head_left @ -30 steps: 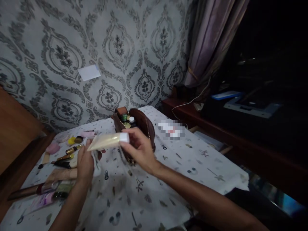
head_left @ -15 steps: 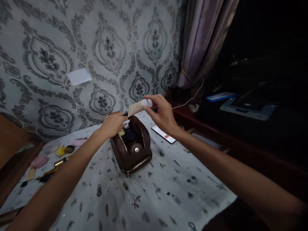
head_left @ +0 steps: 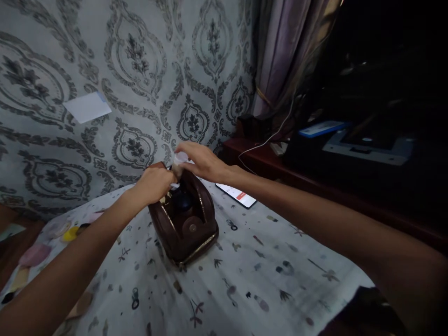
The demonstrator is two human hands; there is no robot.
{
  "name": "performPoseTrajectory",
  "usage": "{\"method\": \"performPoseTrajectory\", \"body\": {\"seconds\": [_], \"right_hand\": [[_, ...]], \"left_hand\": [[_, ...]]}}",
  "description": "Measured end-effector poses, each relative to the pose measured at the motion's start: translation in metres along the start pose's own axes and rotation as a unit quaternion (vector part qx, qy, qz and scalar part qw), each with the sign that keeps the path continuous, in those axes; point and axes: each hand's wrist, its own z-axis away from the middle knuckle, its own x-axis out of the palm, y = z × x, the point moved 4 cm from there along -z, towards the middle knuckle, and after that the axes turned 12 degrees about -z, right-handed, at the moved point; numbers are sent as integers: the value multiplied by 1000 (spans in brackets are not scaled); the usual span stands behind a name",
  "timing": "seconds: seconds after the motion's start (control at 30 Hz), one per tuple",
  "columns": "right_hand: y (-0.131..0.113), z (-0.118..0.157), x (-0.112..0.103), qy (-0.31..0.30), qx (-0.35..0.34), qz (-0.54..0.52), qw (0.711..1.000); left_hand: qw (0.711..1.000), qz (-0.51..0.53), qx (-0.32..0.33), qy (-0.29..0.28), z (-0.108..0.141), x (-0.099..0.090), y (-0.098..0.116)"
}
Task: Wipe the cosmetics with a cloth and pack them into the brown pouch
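On the patterned cloth stands a dark brown makeup bag (head_left: 194,245), unzipped, with dark items inside it. My right hand (head_left: 203,161) pinches the white cap of a beige cosmetic tube (head_left: 178,172). The tube points cap up, and its lower end is down in the back of the bag's opening. Across the bag's back left rim lies my left hand (head_left: 157,183), its fingers curled inward over the edge. A small white item (head_left: 174,186) shows by the left fingertips; what it is I cannot tell.
A lit phone (head_left: 236,195) lies right of the bag. At the left are cosmetics, among them a pink sponge-like piece (head_left: 35,255) and a yellow item (head_left: 70,233), partly behind my left arm. A white cable (head_left: 269,137) runs over the dark red furniture. Patterned wallpaper stands behind.
My right hand has moved left and lowered the tube from above the bag into its opening, turning it more upright. My left hand stays at the rim. The view has shifted slightly.
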Motion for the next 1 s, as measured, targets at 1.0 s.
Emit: {"method": "performPoseTrajectory", "body": {"seconds": [1.0], "right_hand": [[22, -53, 66, -319, 30, 213, 923]], "left_hand": [[999, 17, -38, -23, 1, 8, -2]]}}
